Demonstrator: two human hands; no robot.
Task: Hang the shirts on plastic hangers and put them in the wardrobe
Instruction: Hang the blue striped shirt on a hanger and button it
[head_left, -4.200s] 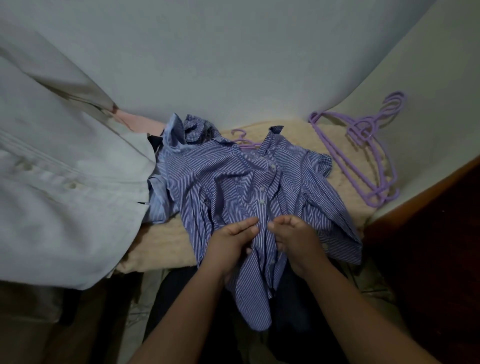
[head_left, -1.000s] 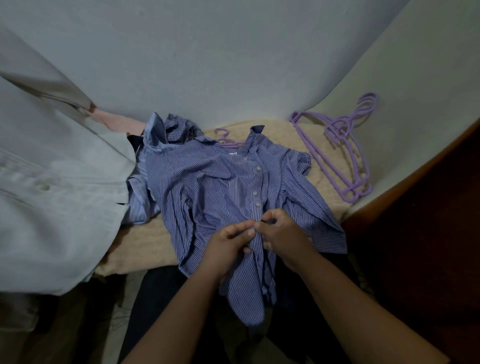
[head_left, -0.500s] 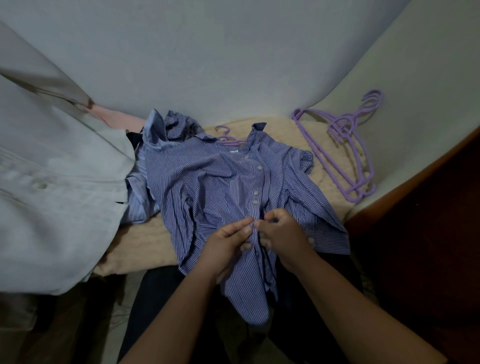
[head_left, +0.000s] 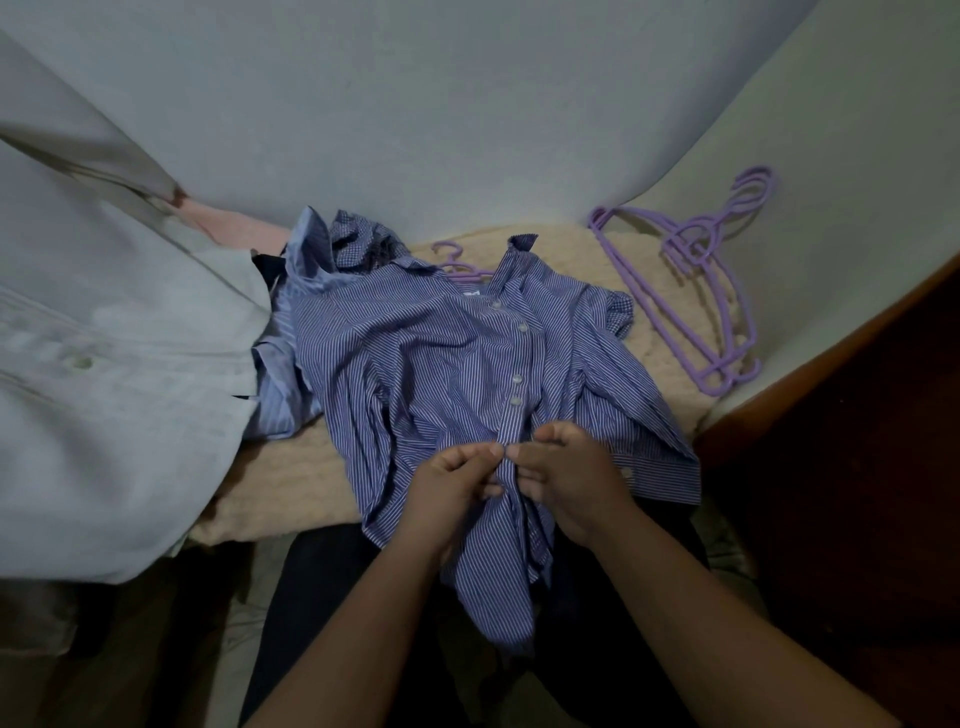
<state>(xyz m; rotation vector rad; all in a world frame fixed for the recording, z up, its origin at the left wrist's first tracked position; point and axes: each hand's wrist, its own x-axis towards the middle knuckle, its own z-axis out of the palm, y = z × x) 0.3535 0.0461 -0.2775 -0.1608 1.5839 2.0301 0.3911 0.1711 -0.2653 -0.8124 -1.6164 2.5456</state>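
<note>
I'm pinching the button strip of the blue striped shirt with both hands, my left hand and right hand meeting fingertip to fingertip just below the lowest done-up button. The shirt's lying face up on the beige blanket, a purple hanger poking out of its collar. Spare purple hangers are leaning against the wall on the right.

A blue striped shirt lies front-up and rumpled on the bed, a purple hanger hook poking from its collar. More purple hangers lean against the wall to its right.
</note>
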